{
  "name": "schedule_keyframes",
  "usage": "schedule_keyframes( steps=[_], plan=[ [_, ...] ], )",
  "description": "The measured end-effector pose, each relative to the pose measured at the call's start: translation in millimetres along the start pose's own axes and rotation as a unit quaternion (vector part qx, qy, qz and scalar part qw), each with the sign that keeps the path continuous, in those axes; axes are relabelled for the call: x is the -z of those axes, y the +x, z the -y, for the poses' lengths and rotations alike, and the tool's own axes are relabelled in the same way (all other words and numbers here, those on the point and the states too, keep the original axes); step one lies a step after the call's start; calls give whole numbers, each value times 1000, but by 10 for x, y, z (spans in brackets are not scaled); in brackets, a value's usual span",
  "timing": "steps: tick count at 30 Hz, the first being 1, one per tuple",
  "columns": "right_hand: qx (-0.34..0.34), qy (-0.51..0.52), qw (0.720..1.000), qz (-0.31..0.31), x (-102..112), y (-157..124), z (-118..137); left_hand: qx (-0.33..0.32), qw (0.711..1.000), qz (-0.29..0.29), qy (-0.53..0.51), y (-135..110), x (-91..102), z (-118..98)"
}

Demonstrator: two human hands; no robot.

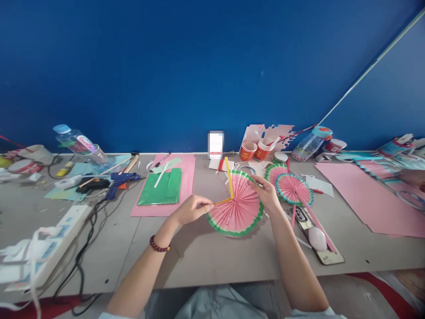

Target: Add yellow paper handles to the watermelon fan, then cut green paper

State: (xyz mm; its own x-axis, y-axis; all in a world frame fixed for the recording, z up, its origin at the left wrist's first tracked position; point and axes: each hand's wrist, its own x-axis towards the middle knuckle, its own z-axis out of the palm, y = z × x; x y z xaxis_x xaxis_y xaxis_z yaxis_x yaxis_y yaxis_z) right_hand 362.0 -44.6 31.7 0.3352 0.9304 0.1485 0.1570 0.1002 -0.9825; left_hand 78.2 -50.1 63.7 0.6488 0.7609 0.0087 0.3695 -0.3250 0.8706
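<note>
Between my two hands a pleated watermelon-patterned paper fan (237, 217), pink with dark specks and a green rim, is spread most of the way round. Two yellow strips (229, 179) edge its gap, one pointing up and one toward my left hand. My left hand (194, 209) pinches the fan's left edge at the end of the lower strip. My right hand (265, 191) grips the green rim at the upper right, its fingertips partly behind the paper. Right of that hand lie finished-looking round paper fans (294, 189) with pink handles.
At left are a green paper pack (161, 188) on pink sheets, a blue glue gun (122, 181), a power strip (63, 246) and black cables. Paper cups (249, 150) stand at the back. A phone (327, 254) under a white mouse-like object (318, 239) lies right, near pink card (372, 195).
</note>
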Motion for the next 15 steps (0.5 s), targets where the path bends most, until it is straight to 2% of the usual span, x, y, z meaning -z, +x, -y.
schedule_keyframes(
  steps=[2,4,6,9,12,15],
  plan=[
    [6,-11,1000,29,-12,-10,16,37,992,95,-68,-20,21,-41],
    [15,-20,998,63,-27,-24,37,53,972,196,-116,-31,33,-60],
    [23,-22,995,94,-40,-36,55,54,955,246,-155,-31,29,-61],
    [25,-21,992,122,-52,-48,59,71,945,241,-211,-18,-3,-39],
    [24,-46,989,135,-70,-54,30,103,922,246,-279,2,-55,-6],
    [46,-79,987,136,-109,-67,0,113,919,216,-309,32,-133,27]
  ],
)
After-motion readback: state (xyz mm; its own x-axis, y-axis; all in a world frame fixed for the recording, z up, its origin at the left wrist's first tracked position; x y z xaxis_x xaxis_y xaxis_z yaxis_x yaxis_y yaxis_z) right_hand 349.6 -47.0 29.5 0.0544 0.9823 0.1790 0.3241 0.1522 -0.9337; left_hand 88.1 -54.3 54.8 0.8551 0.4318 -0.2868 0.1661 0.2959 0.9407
